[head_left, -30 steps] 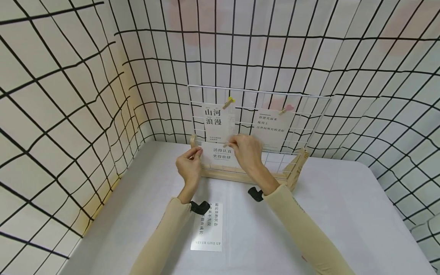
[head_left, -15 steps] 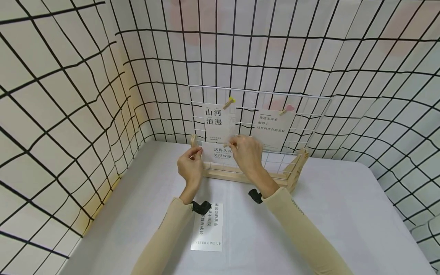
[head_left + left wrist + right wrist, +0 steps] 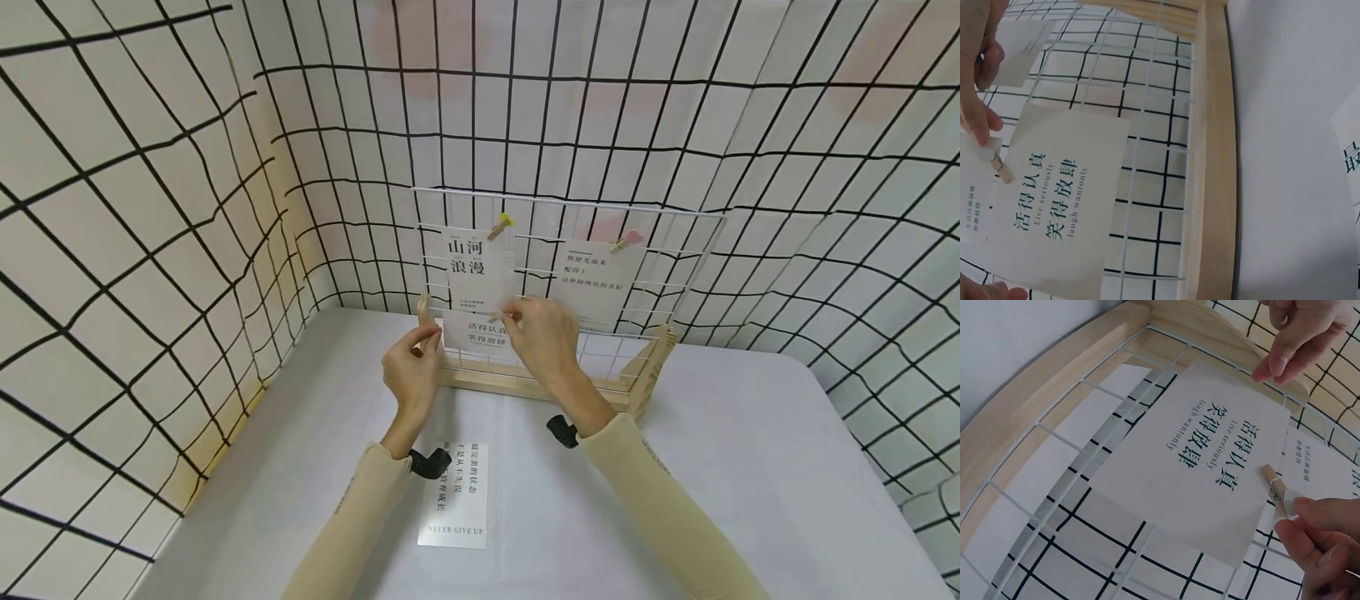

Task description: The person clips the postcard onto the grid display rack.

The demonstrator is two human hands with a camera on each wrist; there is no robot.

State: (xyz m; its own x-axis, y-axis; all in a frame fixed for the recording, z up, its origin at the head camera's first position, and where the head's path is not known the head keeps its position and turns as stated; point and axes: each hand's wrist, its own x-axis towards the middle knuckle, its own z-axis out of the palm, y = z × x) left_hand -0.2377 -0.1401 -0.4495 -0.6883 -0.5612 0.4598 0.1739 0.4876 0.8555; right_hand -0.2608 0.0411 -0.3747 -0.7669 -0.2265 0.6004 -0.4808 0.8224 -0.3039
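A white card (image 3: 1188, 459) with dark green lettering leans against the white wire grid rack (image 3: 1038, 515). My right hand (image 3: 545, 337) pinches a mini wooden clothespin (image 3: 1274, 482) between thumb and finger, and its jaws sit over the card's upper edge. At the card's left edge is my left hand (image 3: 411, 367); its thumb and fingertips are just off the edge in the right wrist view. Above, a tall card (image 3: 472, 267) hangs from a yellow-topped clothespin (image 3: 500, 225), its lower end partly overlapped by the lettered card. Right of it, another card (image 3: 592, 279) hangs from a pink-heart clothespin (image 3: 627, 240).
The rack stands in a wooden base (image 3: 510, 385) on the white tabletop (image 3: 720, 467). A NEVER GIVE UP card (image 3: 453, 508) lies flat in front, partly under my left wrist in the head view. Black grid walls (image 3: 592, 108) surround the table's back and sides.
My left hand has drawn slightly left and down, off the card's edge. The right hand stays at the clothespin, and the card keeps its place on the grid.
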